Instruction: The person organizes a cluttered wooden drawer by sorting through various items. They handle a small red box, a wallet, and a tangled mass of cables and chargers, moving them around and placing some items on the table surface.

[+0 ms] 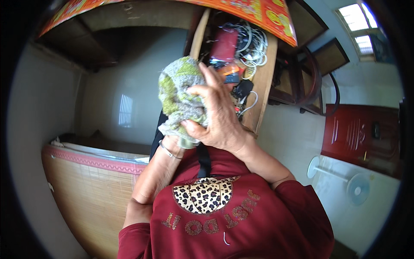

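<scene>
A crumpled grey and yellow-green cloth (182, 87) with a fuzzy, towel-like texture is bunched up in front of me. My right hand (223, 113) grips its right side, the thumb low and the fingers bent over it. From below left comes my left hand (174, 142), with a silver bangle at the wrist; the cloth covers its palm and fingers, so their pose is hidden. Just beyond my right hand, an open wooden drawer (263, 94) holds a red packet (224, 45), coiled white cables (254, 42) and a black adapter (244, 89).
A red and gold patterned cover (239, 9) lies over the furniture above the drawer. At left is a bed with a bamboo mat (93, 181). Dark wooden chairs (297, 77), a red door (359, 139) and a standing fan (357, 189) are to the right.
</scene>
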